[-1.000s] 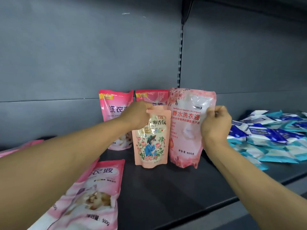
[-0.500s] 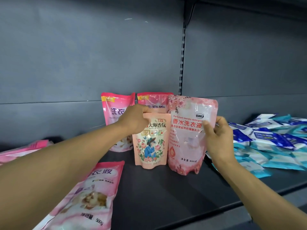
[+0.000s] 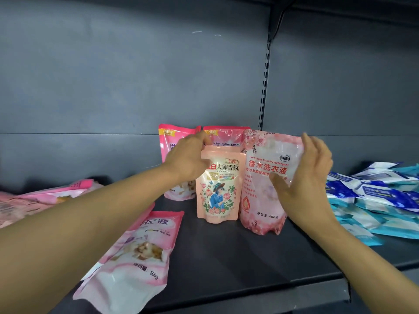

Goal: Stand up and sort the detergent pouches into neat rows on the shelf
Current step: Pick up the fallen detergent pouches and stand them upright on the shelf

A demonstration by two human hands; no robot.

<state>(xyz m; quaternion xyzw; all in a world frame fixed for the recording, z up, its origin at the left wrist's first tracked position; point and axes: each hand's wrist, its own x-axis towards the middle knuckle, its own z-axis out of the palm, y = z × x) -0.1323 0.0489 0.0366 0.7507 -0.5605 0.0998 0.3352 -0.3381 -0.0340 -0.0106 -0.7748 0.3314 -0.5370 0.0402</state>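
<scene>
4 pink pouches upright on shelf (image 3: 226,264), L hand (image 3: 189,156) grips peach pouch (image 3: 218,185) top, R hand (image 3: 305,177) fingers apart on rose pouch (image 3: 264,196), 1 flat pouch (image 3: 136,257) at 7 o'clock, blue packs (image 3: 374,196) at 3 o'clock.

Two pouches (image 3: 223,180) stand before two others (image 3: 172,141) on the shelf (image 3: 249,257).

Dark shelf (image 3: 238,257) bearing detergent pouches (image 3: 217,184)

Head view, close, facing shelf (image 3: 226,257)
</scene>
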